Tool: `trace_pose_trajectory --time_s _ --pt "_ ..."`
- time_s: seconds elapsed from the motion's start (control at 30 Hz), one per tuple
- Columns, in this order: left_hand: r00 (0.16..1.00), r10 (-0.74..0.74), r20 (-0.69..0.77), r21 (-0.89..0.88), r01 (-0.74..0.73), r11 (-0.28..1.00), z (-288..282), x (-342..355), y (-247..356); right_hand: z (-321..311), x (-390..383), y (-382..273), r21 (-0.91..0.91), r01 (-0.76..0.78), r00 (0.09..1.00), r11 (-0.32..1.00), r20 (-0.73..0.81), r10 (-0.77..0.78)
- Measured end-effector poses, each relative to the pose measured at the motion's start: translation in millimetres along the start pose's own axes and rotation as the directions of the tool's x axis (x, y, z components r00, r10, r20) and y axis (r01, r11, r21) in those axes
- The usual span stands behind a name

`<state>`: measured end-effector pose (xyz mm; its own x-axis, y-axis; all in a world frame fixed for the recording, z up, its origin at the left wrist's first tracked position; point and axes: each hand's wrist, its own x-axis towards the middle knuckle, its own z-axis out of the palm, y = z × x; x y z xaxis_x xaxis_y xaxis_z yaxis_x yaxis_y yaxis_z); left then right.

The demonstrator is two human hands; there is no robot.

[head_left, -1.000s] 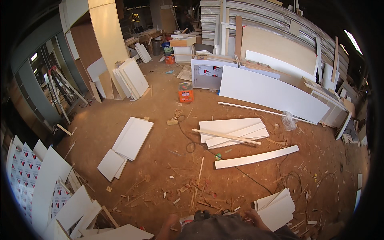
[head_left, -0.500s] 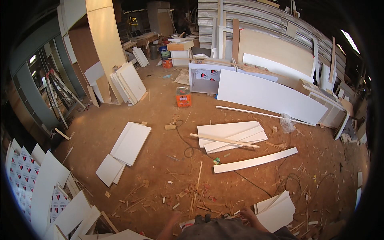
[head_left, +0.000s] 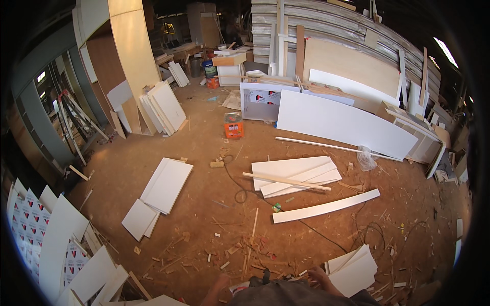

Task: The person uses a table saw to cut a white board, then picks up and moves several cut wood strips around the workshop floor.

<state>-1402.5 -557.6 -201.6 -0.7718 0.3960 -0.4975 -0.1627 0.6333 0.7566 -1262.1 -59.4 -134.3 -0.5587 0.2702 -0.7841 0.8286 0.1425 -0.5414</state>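
At the lower edge, on either side of my dark clothing, my two hands hang low over the littered floor. My left hand (head_left: 220,283) is small and dim, and whether its fingers are curled or stretched does not show. Close to the stacked white boards (head_left: 354,273) on the right is my right hand (head_left: 317,276); its fingers are too indistinct to read, and I cannot tell whether it touches the boards. Nothing held shows in either hand. Wood scraps (head_left: 250,250) and thin strips lie on the floor just ahead of me.
White panels (head_left: 168,184) lie ahead left. Overlapping boards (head_left: 293,173) with a wooden strip and a long narrow board (head_left: 326,205) lie ahead right. A dark cable (head_left: 319,233) winds across the floor. Offcuts (head_left: 71,245) lean at left. An orange box (head_left: 234,126) stands farther off.
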Motion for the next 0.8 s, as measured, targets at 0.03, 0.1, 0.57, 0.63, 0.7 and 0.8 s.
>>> trace_pose_trajectory --time_s 0.03,0.1,0.57,0.63,0.7,0.8 --pt "0.994 0.107 -0.024 0.110 -0.104 0.988 -4.5 0.3 -11.0 5.2 2.4 -8.3 -0.012 0.023 1.000 1.000 0.016 -0.023" --pt "0.998 0.057 -0.040 0.114 -0.052 0.992 -5.2 1.3 -10.4 7.9 4.2 -13.4 -0.026 0.055 0.998 0.998 0.022 -0.055" --pt "0.917 -0.394 0.066 -0.093 0.399 0.912 -0.7 -8.3 36.3 -6.8 -14.1 -8.4 -0.008 -0.050 0.998 0.999 -0.035 0.050" --pt "0.951 -0.307 0.027 -0.122 0.308 0.943 -0.6 -13.3 19.1 -5.4 -12.7 -13.8 -0.046 -0.026 1.000 0.999 0.000 0.026" --pt "0.952 -0.305 0.009 -0.132 0.304 0.944 1.0 -14.2 13.8 -3.1 -17.9 -19.3 -0.067 -0.025 1.000 0.997 0.002 0.025" --pt "0.931 -0.365 0.002 -0.126 0.362 0.924 3.8 -12.0 12.3 -2.9 -18.2 -18.8 -0.084 -0.035 0.999 0.996 -0.017 0.034"
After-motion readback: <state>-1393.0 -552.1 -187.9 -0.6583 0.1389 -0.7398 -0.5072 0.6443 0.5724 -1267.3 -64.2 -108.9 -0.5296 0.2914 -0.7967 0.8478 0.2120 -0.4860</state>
